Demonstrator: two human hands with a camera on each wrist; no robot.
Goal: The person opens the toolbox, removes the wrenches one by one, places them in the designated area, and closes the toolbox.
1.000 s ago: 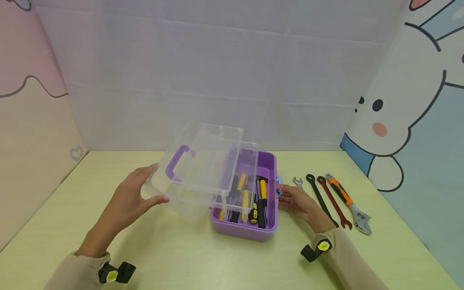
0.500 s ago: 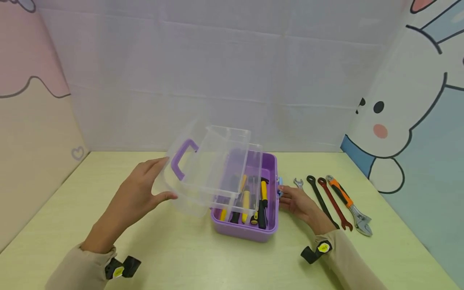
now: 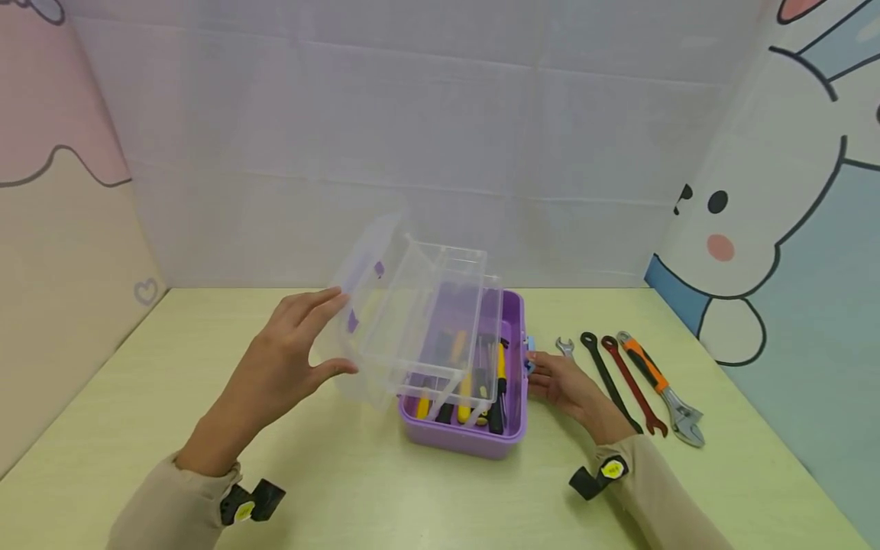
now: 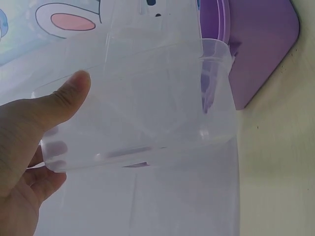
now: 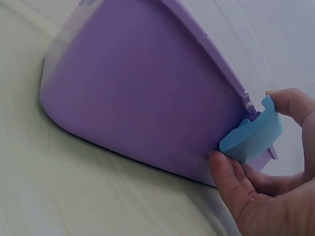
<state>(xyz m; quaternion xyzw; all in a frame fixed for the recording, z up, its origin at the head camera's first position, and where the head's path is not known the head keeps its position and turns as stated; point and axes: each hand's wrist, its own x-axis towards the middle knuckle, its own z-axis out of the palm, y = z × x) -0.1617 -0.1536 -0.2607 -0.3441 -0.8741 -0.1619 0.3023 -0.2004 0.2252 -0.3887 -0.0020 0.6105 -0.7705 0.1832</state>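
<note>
A purple toolbox [image 3: 459, 441] stands mid-table with several yellow-and-black-handled tools [image 3: 500, 367] inside. Its clear lid [image 3: 374, 237] is tilted up on the left side, joined to clear stepped trays [image 3: 429, 328] hanging over the box. My left hand [image 3: 289, 359] holds the lid's edge, thumb on one face and fingers on the other, as the left wrist view shows. On the box's right side, my right hand [image 3: 571, 389] pinches a light-blue latch [image 5: 253, 135] between thumb and fingers. The trays partly veil the tools beneath.
Right of the box lie a small silver wrench [image 3: 565, 347], a black wrench [image 3: 608, 378], a red wrench [image 3: 635, 386] and an orange-handled adjustable wrench [image 3: 660, 386]. A white cloth wall [image 3: 440, 153] closes off the table's back edge.
My left hand has moved right and slightly up, swinging the lid more upright. The trays have shifted right over the box. My right hand stays at the latch.
</note>
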